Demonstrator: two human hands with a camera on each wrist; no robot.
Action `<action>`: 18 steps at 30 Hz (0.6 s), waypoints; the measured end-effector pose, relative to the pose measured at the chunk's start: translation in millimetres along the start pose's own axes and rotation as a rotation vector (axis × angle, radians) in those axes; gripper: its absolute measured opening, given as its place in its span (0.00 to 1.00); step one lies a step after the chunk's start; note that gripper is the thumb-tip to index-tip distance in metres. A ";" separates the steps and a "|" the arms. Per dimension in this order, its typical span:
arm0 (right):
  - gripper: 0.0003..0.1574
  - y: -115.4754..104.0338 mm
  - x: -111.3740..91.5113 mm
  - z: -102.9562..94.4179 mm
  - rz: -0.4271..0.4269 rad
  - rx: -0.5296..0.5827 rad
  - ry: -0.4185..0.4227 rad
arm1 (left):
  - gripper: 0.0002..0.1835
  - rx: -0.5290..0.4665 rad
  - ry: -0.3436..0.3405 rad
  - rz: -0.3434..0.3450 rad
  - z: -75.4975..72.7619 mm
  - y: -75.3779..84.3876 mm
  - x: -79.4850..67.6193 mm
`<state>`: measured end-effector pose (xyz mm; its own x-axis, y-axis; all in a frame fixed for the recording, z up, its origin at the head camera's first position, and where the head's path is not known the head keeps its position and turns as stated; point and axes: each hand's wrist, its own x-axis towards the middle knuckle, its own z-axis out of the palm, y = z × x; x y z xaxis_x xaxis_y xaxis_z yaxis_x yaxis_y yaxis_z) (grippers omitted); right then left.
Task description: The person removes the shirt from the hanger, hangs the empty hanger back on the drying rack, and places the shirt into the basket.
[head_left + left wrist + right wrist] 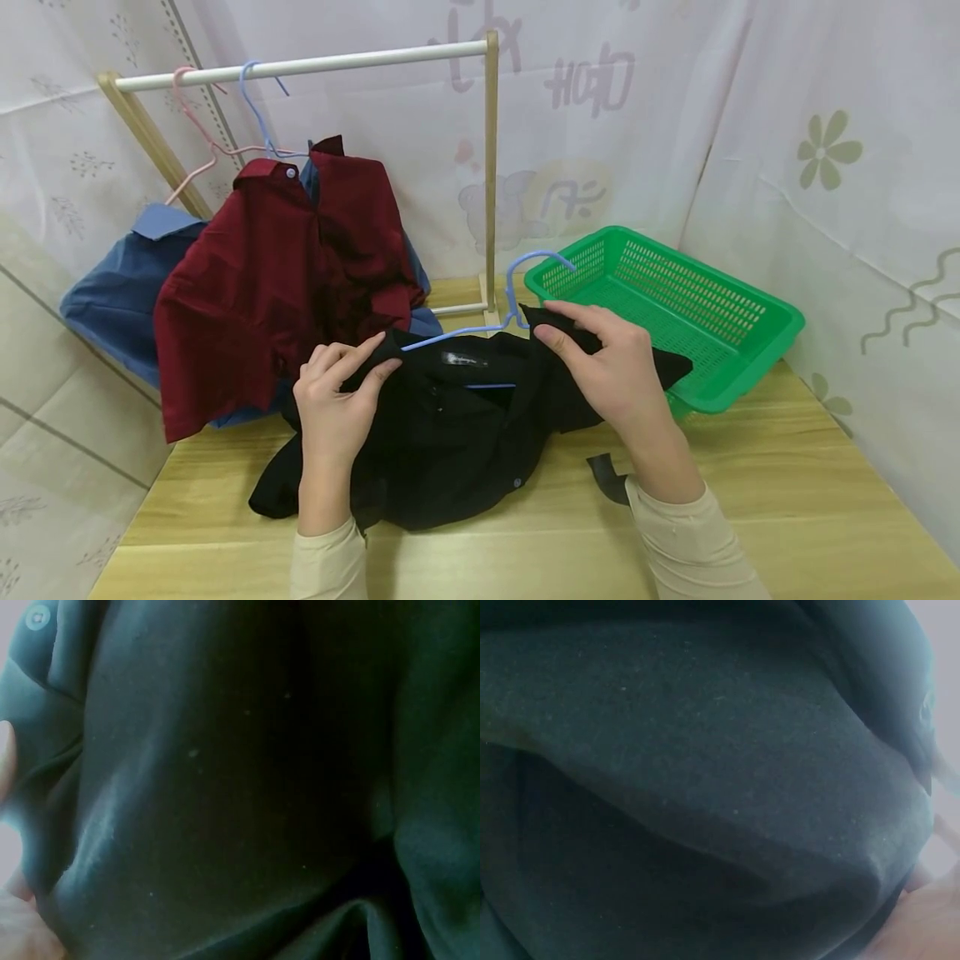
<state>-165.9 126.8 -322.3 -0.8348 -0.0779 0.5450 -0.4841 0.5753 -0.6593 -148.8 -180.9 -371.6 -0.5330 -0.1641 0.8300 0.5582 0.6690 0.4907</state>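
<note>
A black shirt [465, 450] hangs from both hands over the table, with a blue hanger [457, 333] partly inside it. My left hand [333, 400] pinches the shirt's collar edge on the left between thumb and fingers. On the other side, my right hand [611, 358] pinches the collar near the hanger's hook, which stands up bare between the hands. Black cloth [225, 780] fills the left wrist view, with a pale button [37, 616] at its corner. In the right wrist view, dark folds [705, 750] cover most of the picture.
Behind on the left, a rack [315, 62] carries a dark red shirt [277, 267] and blue garments [120, 283] on pink and blue hangers. A green basket [750, 367] stands at the back right. The wooden table [525, 558] extends in front, with white curtains behind.
</note>
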 end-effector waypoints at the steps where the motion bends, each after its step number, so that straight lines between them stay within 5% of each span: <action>1: 0.25 0.0 0.1 0.3 0.002 0.000 -0.005 | 0.20 -0.002 0.000 0.001 0.2 0.2 0.0; 18: 0.23 -1.7 0.3 4.6 0.010 -0.008 -0.011 | 0.18 -0.003 -0.009 -0.012 3.5 3.3 2.3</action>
<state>-166.6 122.1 -323.4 -0.8421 -0.0810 0.5331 -0.4739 0.5829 -0.6600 -150.4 -176.5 -369.0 -0.5458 -0.1655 0.8214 0.5534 0.6649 0.5017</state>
